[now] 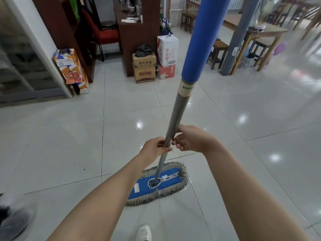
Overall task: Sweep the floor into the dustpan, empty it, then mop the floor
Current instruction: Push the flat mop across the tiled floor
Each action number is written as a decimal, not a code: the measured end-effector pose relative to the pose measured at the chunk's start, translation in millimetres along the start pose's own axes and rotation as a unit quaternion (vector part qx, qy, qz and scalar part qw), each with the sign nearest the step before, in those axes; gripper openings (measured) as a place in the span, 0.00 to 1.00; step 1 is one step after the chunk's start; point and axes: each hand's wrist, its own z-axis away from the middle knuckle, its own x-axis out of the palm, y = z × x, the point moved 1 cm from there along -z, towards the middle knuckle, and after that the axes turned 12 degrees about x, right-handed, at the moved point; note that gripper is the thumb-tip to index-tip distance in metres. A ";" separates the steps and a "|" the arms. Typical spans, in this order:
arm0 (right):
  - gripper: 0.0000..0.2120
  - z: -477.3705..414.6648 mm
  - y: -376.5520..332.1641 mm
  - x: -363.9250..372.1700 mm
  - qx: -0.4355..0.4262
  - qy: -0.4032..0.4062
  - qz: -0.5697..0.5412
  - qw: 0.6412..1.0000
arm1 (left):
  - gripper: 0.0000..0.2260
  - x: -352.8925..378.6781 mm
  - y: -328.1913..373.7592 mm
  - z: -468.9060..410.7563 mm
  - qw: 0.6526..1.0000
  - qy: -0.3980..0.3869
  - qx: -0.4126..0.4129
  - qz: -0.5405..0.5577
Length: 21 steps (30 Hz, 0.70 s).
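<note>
A flat dust mop lies on the glossy white tiled floor [69, 145], its blue head [157, 183] fringed with grey strands, just ahead of my white shoe [143, 232]. The grey metal handle [178, 110] rises from the head toward the camera and ends in a blue foam grip [203, 39]. My left hand [153, 150] is wrapped around the handle low down. Touching it, a little higher on the pole, my right hand [191, 139] grips the handle too. No dustpan or broom is in view.
Stacked cardboard boxes [166, 54] stand against a dark wooden counter [135, 35] straight ahead. An orange carton [71, 70] leans at a white door frame on the left. Wooden tables and stools [217, 53] fill the right, beside a grey pillar [238, 35]. A red chair [104, 35] sits behind the counter.
</note>
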 end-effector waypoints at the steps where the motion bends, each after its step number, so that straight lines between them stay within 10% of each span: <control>1: 0.19 -0.6 -7.6 0.7 -0.011 -0.007 0.004 1.000 | 0.10 -6.1 1.0 -3.4 1.000 -0.003 -0.002 0.002; 5: 0.28 -3.8 -40.0 7.4 -0.063 -0.024 0.028 0.997 | 0.09 -28.1 0.6 -20.0 1.000 0.013 -0.022 -0.002; 21: 0.09 -31.5 -129.3 49.8 -0.226 0.032 0.111 0.967 | 0.06 -105.0 -11.1 -59.4 0.999 0.011 -0.004 -0.039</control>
